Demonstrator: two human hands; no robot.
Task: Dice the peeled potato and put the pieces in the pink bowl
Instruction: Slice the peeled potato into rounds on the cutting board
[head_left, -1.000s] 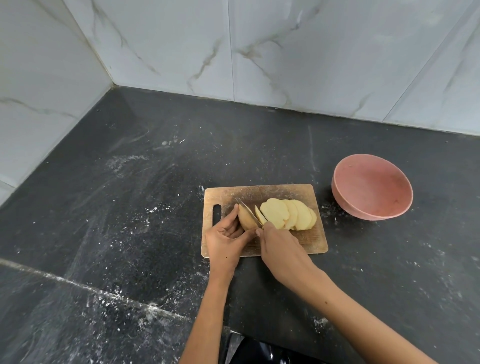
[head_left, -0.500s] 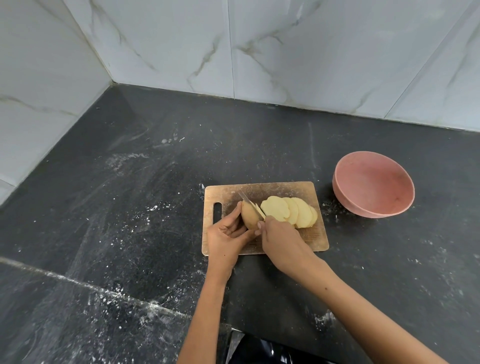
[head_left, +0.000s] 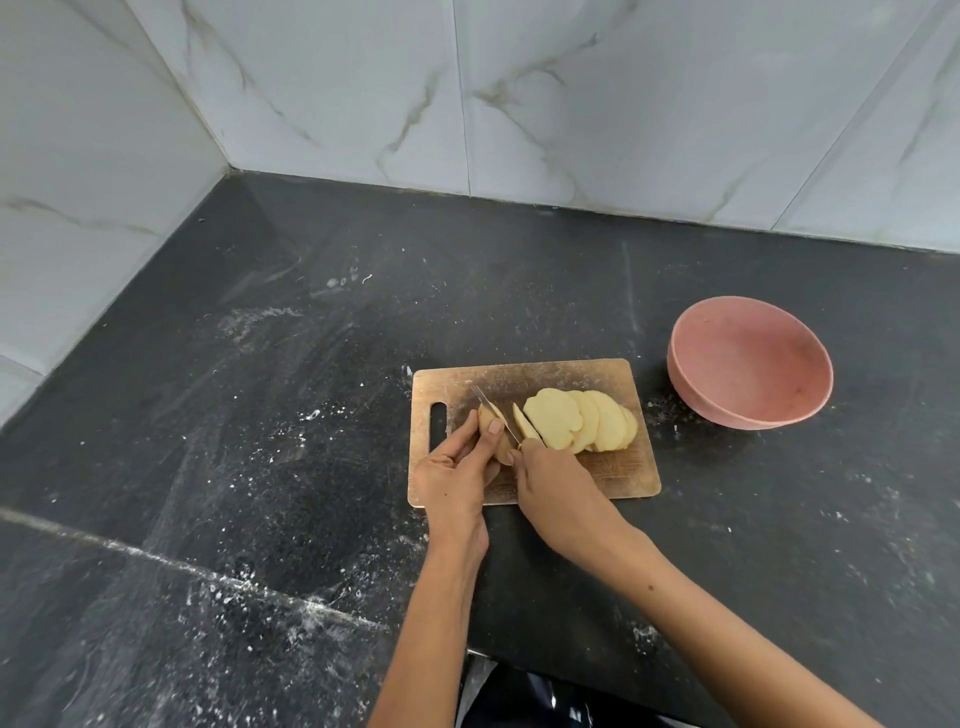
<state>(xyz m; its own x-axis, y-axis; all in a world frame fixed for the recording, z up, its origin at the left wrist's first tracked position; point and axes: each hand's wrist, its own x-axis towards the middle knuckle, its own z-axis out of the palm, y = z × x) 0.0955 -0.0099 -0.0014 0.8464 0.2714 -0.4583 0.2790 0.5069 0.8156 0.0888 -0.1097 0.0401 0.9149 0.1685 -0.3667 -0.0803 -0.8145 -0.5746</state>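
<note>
Roughly halfway, I judge: slices (head_left: 582, 426) fan out right of the hands, uncut into dice. Left hand (head_left: 457, 473) pinches the potato end (head_left: 491, 423); right hand (head_left: 558, 488) grips the knife (head_left: 493, 411). Pink bowl (head_left: 750, 361), farther right, holds nothing.

Knife (head_left: 496, 418) handle hidden inside the right hand (head_left: 558, 491); both forearms cut off at the bottom edge.

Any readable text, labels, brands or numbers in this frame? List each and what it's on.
None readable.
cutting board: bare wood, no mark visible.
pink bowl: plain, no label visible.
knife: blade too thin and small to show any stamp.
wall tiles: only marble veining.
counter: white specks, no writing.
</note>
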